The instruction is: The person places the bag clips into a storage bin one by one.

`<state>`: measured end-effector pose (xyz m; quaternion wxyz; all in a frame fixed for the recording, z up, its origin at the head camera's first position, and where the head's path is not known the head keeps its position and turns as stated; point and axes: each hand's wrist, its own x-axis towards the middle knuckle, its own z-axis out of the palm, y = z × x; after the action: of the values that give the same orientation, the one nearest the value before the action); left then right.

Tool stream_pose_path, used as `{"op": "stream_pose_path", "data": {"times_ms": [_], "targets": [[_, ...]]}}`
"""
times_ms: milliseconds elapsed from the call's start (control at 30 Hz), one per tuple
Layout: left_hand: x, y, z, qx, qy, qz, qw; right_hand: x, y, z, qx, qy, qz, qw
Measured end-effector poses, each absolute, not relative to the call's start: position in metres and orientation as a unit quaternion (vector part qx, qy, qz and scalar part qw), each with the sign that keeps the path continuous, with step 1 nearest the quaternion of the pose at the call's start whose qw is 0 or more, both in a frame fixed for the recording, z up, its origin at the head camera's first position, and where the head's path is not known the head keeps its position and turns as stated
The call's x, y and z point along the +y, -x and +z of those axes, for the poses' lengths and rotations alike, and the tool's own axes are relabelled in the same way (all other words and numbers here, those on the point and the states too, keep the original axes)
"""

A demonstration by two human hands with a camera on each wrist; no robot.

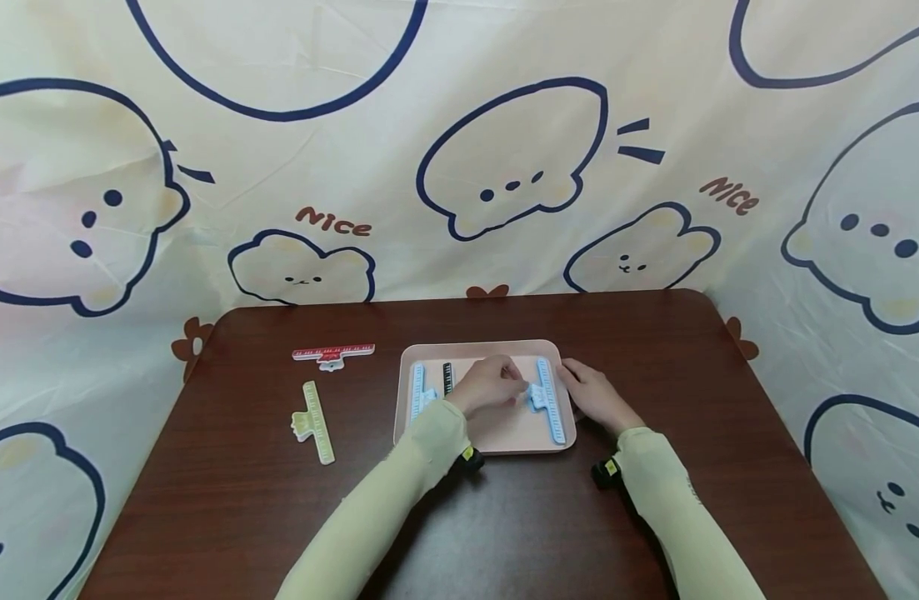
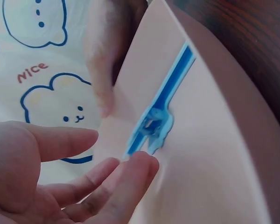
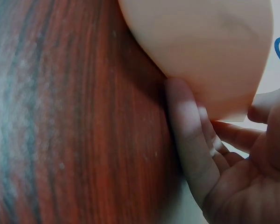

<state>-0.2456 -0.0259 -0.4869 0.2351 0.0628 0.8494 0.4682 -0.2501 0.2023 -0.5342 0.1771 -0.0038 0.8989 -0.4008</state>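
A pale pink tray (image 1: pixel 496 435) holds a light blue ruler clip (image 1: pixel 551 400) along its right side, another blue ruler clip (image 1: pixel 418 390) at its left, and a black one (image 1: pixel 447 377), partly hidden by the left arm. Over the tray, my left hand (image 1: pixel 491 385) reaches toward the right-hand blue clip. Its thumb and fingers stand apart with nothing between them in the left wrist view, the fingertips close to the clip's grip; contact cannot be told. My right hand (image 1: pixel 597 397) grips the tray's right edge, with fingers against the outer wall (image 3: pixel 214 79) in the right wrist view.
To the left of the tray, a red ruler clip (image 1: pixel 354 351) and a yellow-green ruler clip (image 1: pixel 318 423) lie on the dark brown wooden table (image 1: pixel 242 500). A cream curtain (image 1: pixel 489 267) with cartoon prints hangs behind the table's far edge and around its sides.
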Motion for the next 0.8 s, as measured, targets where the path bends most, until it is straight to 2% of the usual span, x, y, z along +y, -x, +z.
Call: {"op": "stream_pose_path", "data": {"times_ms": [233,533,667,800], "targets": [[-0.049,0.237,-0.472,0.854,-0.102,0.463,0.212,0.202,0.249,-0.535,0.899,0.008,-0.398,0.184],[-0.092,0.229,-0.457,0.896,-0.134,0.406,0.118,0.201,0.249,-0.535,0.889,-0.009,-0.412,0.198],[-0.119,0.226,-0.457,0.919,-0.116,0.369,0.075,0.203,0.249,-0.535,0.889,-0.009,-0.413,0.198],[-0.152,0.223,-0.458,0.929,-0.081,0.355,0.066,0.203,0.249,-0.534,0.89,-0.01,-0.411,0.197]]}}
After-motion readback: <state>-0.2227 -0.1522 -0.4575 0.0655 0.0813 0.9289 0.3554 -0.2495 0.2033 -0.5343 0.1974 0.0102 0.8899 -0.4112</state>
